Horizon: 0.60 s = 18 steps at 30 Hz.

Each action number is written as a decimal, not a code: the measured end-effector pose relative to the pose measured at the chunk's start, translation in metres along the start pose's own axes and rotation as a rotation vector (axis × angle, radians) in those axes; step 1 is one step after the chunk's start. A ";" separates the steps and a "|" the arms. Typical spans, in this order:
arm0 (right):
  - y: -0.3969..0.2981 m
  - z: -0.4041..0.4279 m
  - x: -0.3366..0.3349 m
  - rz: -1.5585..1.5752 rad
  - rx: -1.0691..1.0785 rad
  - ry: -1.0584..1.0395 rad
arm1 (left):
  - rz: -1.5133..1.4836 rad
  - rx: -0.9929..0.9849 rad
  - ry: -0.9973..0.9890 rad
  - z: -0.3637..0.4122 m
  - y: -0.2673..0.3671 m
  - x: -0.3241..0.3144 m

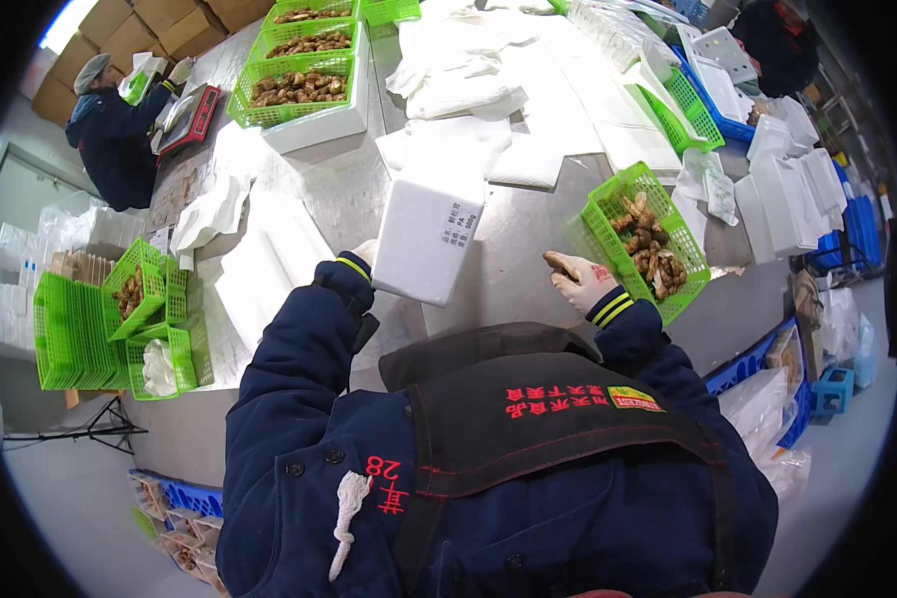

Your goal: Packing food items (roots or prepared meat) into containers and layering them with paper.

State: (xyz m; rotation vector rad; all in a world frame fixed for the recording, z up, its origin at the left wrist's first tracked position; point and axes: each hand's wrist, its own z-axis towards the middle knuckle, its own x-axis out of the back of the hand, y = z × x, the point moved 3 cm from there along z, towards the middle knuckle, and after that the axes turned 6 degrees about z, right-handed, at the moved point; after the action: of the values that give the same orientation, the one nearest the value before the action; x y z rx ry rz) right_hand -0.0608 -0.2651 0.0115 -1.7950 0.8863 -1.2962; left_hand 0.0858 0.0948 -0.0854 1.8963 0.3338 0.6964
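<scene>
A white foam box (426, 241) with printed writing stands tilted before me. My left hand (366, 253), in a white glove, grips its left edge; the box hides most of the fingers. To the right, my right hand (584, 284) is held over the steel table, its fingers slightly apart. Its glove has brown-stained fingertips, and no held object can be made out. Close beside that hand, a green plastic basket (596, 224) holds several brown mushrooms (646, 243).
White paper sheets (269, 258) lie on the steel table (516, 232). Mushroom-filled green baskets (293, 113) stand at the back left, stacked green baskets (75, 336) at the left, white foam trays (781, 198) at the right. A co-worker (116, 142) is beside a red scale (194, 123).
</scene>
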 end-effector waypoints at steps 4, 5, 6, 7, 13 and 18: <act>0.003 0.000 -0.002 -0.005 -0.008 -0.003 | 0.025 -0.008 -0.024 0.002 -0.002 -0.001; 0.008 0.000 -0.004 0.028 -0.016 0.002 | 0.038 -0.013 -0.032 0.004 -0.003 -0.001; 0.014 0.000 -0.006 0.061 -0.025 0.009 | 0.056 -0.017 -0.041 0.006 -0.005 -0.002; 0.019 -0.001 -0.006 0.062 -0.032 0.015 | 0.075 -0.028 -0.052 0.009 -0.006 -0.002; 0.044 -0.011 -0.007 -0.099 0.006 -0.004 | 0.876 -0.178 -0.022 0.025 -0.009 0.007; 0.066 -0.052 0.003 -0.229 -0.040 0.209 | 0.060 -0.121 0.277 0.014 0.022 -0.012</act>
State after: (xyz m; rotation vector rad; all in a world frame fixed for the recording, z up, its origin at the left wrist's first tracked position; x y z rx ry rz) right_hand -0.1175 -0.3085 -0.0332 -1.8581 0.8404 -1.6470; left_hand 0.0831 0.0688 -0.0735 1.7019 0.4013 1.0015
